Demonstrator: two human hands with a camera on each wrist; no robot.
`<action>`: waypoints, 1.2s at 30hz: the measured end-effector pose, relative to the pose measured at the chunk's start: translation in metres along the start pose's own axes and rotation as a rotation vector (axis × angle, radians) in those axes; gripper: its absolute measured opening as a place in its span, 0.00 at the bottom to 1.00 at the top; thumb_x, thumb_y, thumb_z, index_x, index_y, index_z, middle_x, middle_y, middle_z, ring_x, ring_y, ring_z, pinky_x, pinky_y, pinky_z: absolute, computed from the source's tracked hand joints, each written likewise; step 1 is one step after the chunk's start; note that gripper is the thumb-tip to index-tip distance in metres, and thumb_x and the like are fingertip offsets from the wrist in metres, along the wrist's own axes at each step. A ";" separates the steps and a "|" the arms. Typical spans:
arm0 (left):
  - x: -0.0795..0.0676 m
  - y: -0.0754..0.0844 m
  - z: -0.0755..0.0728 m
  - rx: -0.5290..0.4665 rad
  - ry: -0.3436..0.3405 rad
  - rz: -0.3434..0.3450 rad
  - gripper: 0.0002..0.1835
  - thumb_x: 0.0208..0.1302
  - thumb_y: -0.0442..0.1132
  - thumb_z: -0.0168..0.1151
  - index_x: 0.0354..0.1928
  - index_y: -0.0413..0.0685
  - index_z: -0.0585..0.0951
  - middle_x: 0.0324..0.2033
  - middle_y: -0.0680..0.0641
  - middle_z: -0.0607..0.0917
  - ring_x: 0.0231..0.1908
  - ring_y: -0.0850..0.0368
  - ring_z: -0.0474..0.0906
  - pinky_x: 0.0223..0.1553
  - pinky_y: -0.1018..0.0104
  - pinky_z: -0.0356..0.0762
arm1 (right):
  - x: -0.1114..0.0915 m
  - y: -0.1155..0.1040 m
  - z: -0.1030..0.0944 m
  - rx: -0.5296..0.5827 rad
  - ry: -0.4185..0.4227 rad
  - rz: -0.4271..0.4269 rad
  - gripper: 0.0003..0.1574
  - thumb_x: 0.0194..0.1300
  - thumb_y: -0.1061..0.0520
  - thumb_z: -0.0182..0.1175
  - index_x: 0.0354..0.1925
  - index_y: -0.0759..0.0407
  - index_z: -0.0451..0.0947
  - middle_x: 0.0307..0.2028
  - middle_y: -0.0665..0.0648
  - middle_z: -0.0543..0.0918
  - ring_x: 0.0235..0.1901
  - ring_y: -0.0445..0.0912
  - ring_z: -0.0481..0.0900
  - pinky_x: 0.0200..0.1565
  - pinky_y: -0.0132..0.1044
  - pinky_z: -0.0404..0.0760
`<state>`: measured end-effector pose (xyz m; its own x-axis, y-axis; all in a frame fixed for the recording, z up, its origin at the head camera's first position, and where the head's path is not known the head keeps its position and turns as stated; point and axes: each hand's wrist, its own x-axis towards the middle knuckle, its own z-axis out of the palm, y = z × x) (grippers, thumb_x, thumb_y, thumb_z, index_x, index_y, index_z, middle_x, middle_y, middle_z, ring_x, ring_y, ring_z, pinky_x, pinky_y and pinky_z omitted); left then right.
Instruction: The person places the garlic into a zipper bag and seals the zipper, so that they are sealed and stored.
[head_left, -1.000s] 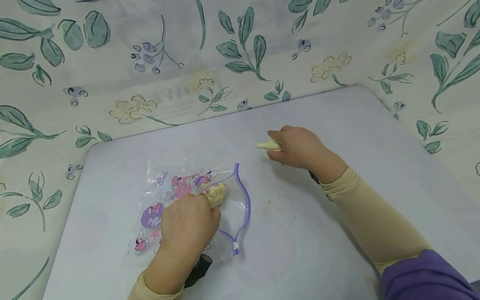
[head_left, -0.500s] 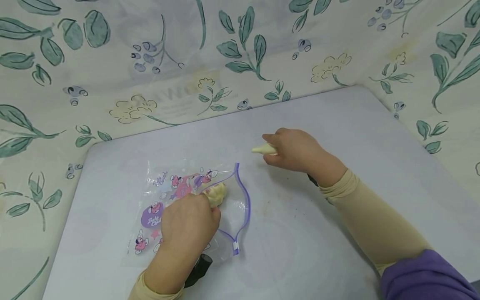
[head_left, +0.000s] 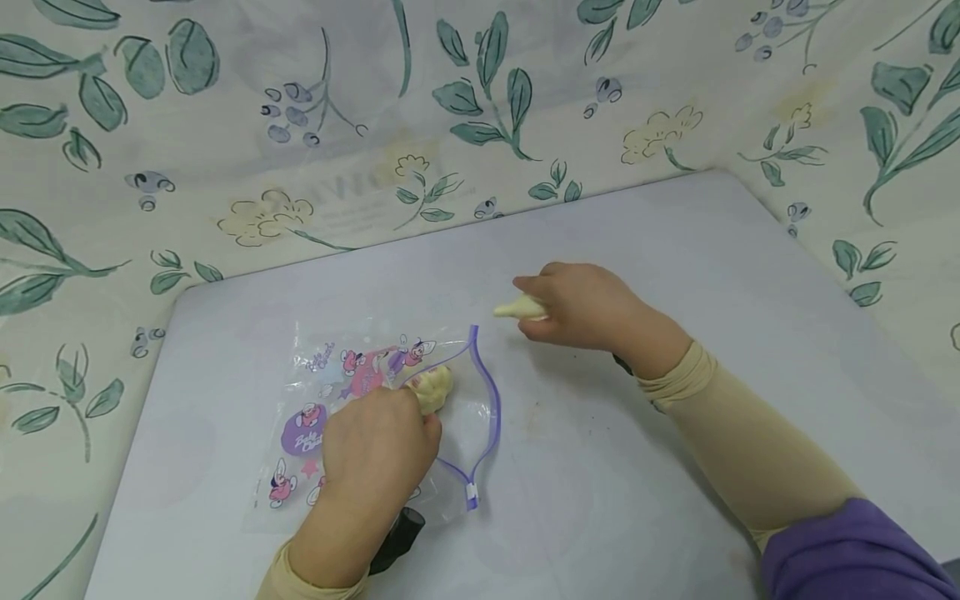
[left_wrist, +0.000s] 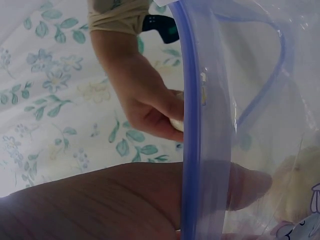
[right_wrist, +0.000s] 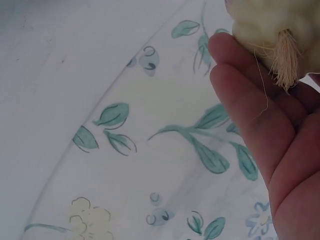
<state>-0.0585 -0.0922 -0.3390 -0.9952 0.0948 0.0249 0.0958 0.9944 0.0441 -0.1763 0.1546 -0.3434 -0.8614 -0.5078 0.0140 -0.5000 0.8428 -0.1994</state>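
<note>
A clear zip bag with purple trim and pink cartoon prints lies flat at the left, its mouth spread towards the right. My left hand lies over the bag with fingers curled, gripping its upper rim. Beside those fingers a pale garlic bulb shows in the bag; the left wrist view has it blurred behind the plastic. My right hand, above the table right of the bag, holds another garlic bulb, stem pointing left. Dry roots on that bulb show in the right wrist view.
The white table ends at a leaf-patterned cloth along the back and sides. Small dark specks dot the table right of the bag. A black wrist device sits by the left wrist.
My right hand has moved slightly left and nearer with the garlic bulb, towards the bag's mouth. The left hand and the bag have stayed in place.
</note>
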 end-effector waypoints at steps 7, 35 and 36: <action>0.000 0.000 0.000 -0.001 -0.005 -0.002 0.15 0.56 0.43 0.67 0.19 0.40 0.80 0.11 0.47 0.70 0.12 0.52 0.66 0.11 0.62 0.61 | -0.001 -0.004 0.000 0.006 0.001 -0.027 0.37 0.63 0.40 0.65 0.66 0.51 0.76 0.42 0.53 0.85 0.32 0.44 0.76 0.32 0.36 0.73; -0.001 0.002 -0.002 -0.001 -0.024 0.003 0.14 0.56 0.44 0.67 0.22 0.39 0.82 0.12 0.47 0.71 0.13 0.52 0.66 0.12 0.61 0.63 | -0.003 -0.017 0.009 -0.013 0.038 -0.174 0.36 0.62 0.38 0.66 0.64 0.50 0.78 0.47 0.53 0.86 0.35 0.43 0.78 0.37 0.40 0.79; -0.001 0.002 -0.002 -0.001 -0.024 0.003 0.14 0.56 0.44 0.67 0.22 0.39 0.82 0.12 0.47 0.71 0.13 0.52 0.66 0.12 0.61 0.63 | -0.003 -0.018 0.010 -0.015 0.036 -0.177 0.36 0.62 0.38 0.66 0.65 0.50 0.78 0.47 0.53 0.86 0.34 0.43 0.78 0.37 0.40 0.79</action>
<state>-0.0577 -0.0903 -0.3369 -0.9951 0.0986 0.0007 0.0985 0.9941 0.0447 -0.1640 0.1396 -0.3492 -0.7625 -0.6416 0.0827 -0.6449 0.7437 -0.1763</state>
